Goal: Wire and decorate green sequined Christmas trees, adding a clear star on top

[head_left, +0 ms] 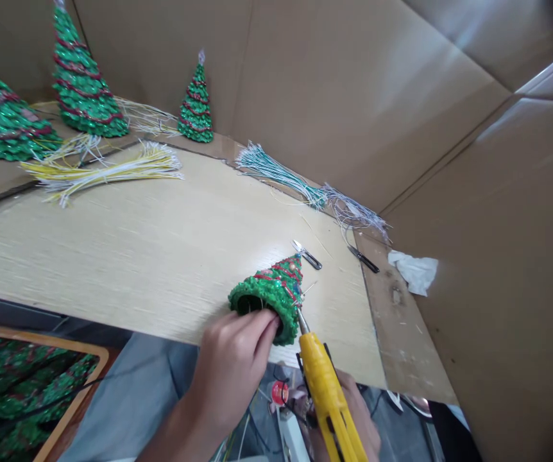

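Observation:
A small green Christmas tree [283, 282] with red garland lies tilted over the table, its hollow base facing me. My left hand [238, 350] grips the rim of that base, fingers partly inside the opening; thin wires show within it. My right hand [356, 417] is closed around a yellow hot glue gun [327, 394], mostly hidden behind it. The gun's metal nozzle touches or nearly touches the tree's right side, where a short thin wire sticks out. Just beyond the tree's tip lie small thread snips [308, 255].
Bundles of yellow-white wires [113, 170], green-white wires [281, 173] and purple-white wires [356, 212] lie along the back. Finished-looking trees [84, 83] stand back left. A black-handled tool [363, 258] and white tissue [414, 271] are at right. A bin [98, 356] holds more trees.

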`<state>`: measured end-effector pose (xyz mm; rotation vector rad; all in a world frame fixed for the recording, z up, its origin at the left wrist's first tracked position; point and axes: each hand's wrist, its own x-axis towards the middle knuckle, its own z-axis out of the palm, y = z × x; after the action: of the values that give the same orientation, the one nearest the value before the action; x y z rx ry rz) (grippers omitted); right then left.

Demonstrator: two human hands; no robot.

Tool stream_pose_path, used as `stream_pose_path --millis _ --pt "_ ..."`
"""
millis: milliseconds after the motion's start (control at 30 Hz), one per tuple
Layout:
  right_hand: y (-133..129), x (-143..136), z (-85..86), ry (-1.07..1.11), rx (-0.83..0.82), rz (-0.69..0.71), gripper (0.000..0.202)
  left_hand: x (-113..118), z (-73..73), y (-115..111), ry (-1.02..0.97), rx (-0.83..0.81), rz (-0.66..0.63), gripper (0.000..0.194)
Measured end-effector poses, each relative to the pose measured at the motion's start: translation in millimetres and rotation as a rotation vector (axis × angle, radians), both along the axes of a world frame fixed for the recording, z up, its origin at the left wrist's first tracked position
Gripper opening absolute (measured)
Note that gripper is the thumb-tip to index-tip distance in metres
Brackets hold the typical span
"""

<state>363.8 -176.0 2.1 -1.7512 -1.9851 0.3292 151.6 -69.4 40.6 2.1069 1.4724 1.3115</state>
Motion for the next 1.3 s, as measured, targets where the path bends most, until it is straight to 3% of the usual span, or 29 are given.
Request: stream_pose_path --millis 100,200,633,933,1300 --pt "0 -12 2.3 -0.008 0.1 -0.067 0.054 0 0.4 1 -0.005 0.006 0.001 0.031" --pt "2 -18 6.1 -0.013 0.081 -0.133 0.052 0 0.6 1 -0.005 0.008 0.0 0.03" --pt "9 -21 15.3 -0.037 -0.019 -0.1 0.042 -1 0.0 0 0.004 0.009 -0.004 0.03" --pt "21 -40 10.8 -0.104 0.334 -0.188 0.035 -1 0.9 0 -0.006 0.009 -0.013 0.027" --pt "21 -41 10.9 -0.109 0.282 -0.21 0.042 0 0.5 1 -0.006 0.017 -0.014 0.026"
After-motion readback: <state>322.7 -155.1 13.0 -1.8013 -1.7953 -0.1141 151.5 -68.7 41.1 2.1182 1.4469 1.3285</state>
